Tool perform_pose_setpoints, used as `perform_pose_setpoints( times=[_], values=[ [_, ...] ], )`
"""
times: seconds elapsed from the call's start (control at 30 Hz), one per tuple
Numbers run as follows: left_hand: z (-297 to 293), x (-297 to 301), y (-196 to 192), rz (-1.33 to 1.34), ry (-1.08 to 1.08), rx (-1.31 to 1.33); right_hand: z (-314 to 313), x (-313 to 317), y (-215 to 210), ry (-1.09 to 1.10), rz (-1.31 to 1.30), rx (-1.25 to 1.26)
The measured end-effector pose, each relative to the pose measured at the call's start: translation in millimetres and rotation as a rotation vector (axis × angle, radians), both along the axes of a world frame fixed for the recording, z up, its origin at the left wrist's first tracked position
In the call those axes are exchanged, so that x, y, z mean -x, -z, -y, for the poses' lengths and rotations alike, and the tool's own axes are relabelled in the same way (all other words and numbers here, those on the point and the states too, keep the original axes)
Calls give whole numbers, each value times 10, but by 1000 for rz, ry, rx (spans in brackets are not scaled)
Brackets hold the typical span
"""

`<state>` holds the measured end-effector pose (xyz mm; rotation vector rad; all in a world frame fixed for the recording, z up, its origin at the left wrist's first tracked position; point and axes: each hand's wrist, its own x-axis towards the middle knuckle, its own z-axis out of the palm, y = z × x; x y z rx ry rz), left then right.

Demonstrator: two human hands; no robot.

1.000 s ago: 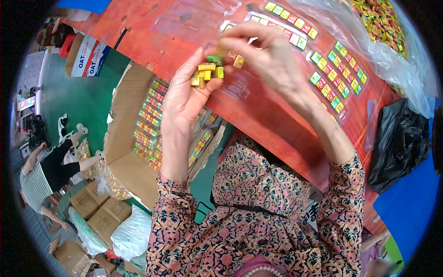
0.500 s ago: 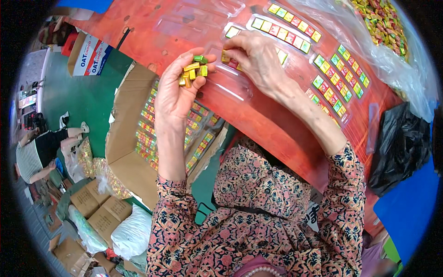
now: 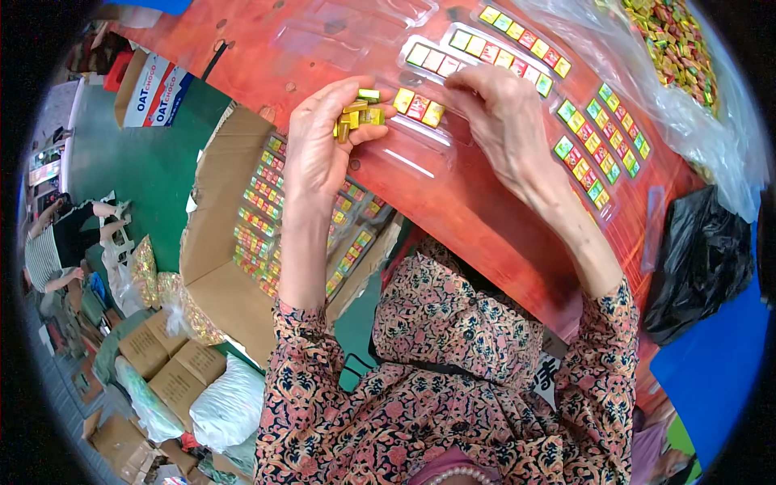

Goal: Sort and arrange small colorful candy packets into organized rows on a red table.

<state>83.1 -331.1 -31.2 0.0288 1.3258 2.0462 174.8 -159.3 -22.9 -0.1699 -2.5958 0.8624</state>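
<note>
Since half a second ago our right hand [image 3: 505, 121] has drawn slightly back toward the middle of the frame, and three small square wrapped candies [image 3: 419, 107] now lie uncovered in the clear moulded plastic tray [image 3: 420, 133] just left of its fingertips; our left hand [image 3: 323, 145] has hardly shifted.

The left hand is closed around a small handful of yellow and green wrapped candy squares [image 3: 356, 113], thumb and fingers pinching them at upper centre. We count about five or six in the clutch, though some hide behind the fingers. The right hand's fingers are bent down onto the tray's row; whether they pinch a piece we cannot tell.

The relation that matters: the tray's row runs from upper left down to lower right across the red tabletop [image 3: 267, 40], and the three placed squares sit between the two hands, touching neither palm. The open slots lie under and beyond the right fingertips, so the right hand is the nearer one; the handful lies just to the left of the row's start.

Counted elsewhere: a filled strip of nine squares [image 3: 505, 50] above the hands, two filled strips [image 3: 598, 153] at right, an open cardboard box of packed trays [image 3: 259, 218] at left, and a clear bag of loose candies [image 3: 679, 48] at upper right.
</note>
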Motion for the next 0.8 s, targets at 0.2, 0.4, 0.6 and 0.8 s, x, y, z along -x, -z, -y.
perform_pose_setpoints(
  times=[0.2,0.4,0.6,0.8],
  values=[
    [-127,-75,9,-204,11,241,116,-135,232,-70,48,-241],
    [-215,-79,-16,-267,-1,281,13,-164,187,-114,-2,-204],
    [-121,-42,-1,-258,-39,261,-866,-97,-387,150,-328,-394],
    [-217,-44,20,-218,3,258,-2571,282,-413,488,-388,-492]
  ],
)
